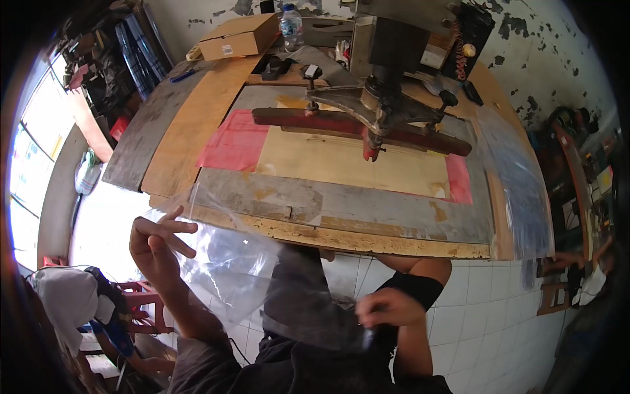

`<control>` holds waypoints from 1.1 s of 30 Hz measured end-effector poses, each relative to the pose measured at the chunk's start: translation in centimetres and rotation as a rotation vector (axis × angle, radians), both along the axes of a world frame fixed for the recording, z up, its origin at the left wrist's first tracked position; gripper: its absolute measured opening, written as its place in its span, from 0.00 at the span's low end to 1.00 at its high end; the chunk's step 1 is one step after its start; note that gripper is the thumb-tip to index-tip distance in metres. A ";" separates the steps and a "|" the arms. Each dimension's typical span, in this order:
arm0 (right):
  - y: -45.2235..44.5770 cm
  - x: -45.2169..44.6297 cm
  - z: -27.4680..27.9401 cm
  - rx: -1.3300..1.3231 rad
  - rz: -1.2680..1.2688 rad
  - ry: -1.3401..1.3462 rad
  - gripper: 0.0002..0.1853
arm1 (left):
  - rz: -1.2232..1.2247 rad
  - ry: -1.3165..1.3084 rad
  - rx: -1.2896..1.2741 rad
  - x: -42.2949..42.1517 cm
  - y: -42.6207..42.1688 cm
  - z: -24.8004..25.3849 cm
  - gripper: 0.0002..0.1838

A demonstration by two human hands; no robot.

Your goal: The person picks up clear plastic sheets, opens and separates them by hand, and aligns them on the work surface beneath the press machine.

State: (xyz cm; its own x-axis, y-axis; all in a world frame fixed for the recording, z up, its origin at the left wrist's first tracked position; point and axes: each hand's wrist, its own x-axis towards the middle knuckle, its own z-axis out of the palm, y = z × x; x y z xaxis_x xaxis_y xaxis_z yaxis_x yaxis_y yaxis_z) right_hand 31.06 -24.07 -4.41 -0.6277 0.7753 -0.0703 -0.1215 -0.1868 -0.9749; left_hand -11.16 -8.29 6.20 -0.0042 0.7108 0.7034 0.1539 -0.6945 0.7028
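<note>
A clear, shiny plastic sheet point(239, 262) hangs over my lap, in front of the table's near edge. My left hand point(161, 244) is raised at its left side, fingers stretched and apart; whether they touch the film cannot be made out. On the other side, my right hand point(390, 307) is low over my thigh, slightly blurred, its fingers closed at the sheet's right end. A small dark, smeared patch shows just under those fingers. Beyond the sheet stands a press with a red-edged bar point(295, 119) above a cream panel point(348, 164) with pink ends.
The worn wooden table edge point(367, 244) runs across in front of me. Stacked clear plastic sheets point(518, 190) hang over its right side. A cardboard box point(239, 36) and a water bottle point(291, 27) stand at the back. Another person point(69, 299) is at lower left.
</note>
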 end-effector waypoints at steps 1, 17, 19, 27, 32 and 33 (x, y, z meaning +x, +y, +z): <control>-1.1 2.0 0.3 -0.076 -0.125 0.105 0.14 | -0.042 0.062 0.008 -0.6 0.4 -0.2 0.24; -6.6 8.1 0.3 -0.129 -0.542 -0.234 0.09 | -0.441 -0.176 -0.494 8.9 0.0 -3.1 0.06; -7.1 8.1 -0.1 -0.156 -0.521 -0.243 0.10 | -0.334 -0.129 -0.459 10.3 -0.7 -2.9 0.07; -8.6 8.4 -1.0 -0.293 -0.493 -0.355 0.10 | -0.256 0.010 -0.367 13.1 -1.6 -1.6 0.04; -10.1 10.0 -1.1 -0.271 -0.575 -0.373 0.09 | -0.300 0.067 -0.421 13.4 -1.5 -0.3 0.03; -10.2 10.0 -0.9 -0.269 -0.583 -0.355 0.09 | -0.269 0.095 -0.302 13.5 -1.4 -0.5 0.03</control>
